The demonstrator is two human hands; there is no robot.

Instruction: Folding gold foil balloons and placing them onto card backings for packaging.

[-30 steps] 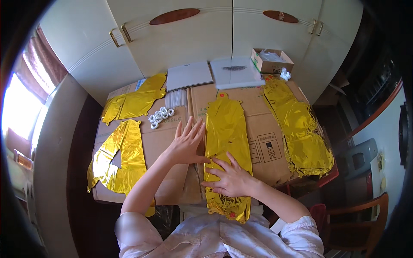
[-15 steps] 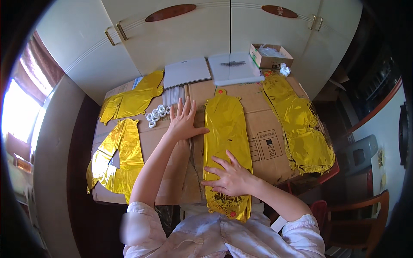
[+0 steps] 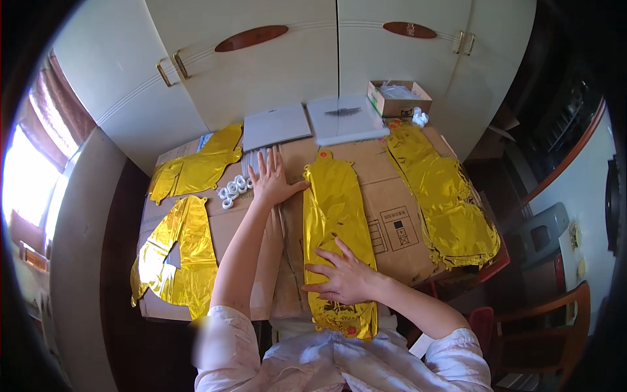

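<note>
A long, flat gold foil balloon [image 3: 332, 212] lies in front of me, with small tabs and a red dot at each end; its near end is crumpled and reaches my lap. My left hand [image 3: 271, 185] is open with fingers spread, its thumb at the balloon's upper left edge. Under and beyond its fingers lie thin white sticks [image 3: 253, 161], partly hidden. My right hand [image 3: 345, 277] rests flat on the balloon's lower part, fingers spread. Just left of my left hand sit several small white ribbon rolls [image 3: 231, 190].
More gold foil balloons lie at the far left [image 3: 196, 171], near left [image 3: 196, 228] and in a pile on the right [image 3: 447, 202], all on cardboard [image 3: 398, 176]. Behind stand a white flat panel [image 3: 277, 127], a clear plastic sheet [image 3: 343, 127] and a small box [image 3: 401, 104].
My left hand has slid farther up along the balloon's left edge. My right hand stays at about the same spot on it. The whole view has shifted slightly.
</note>
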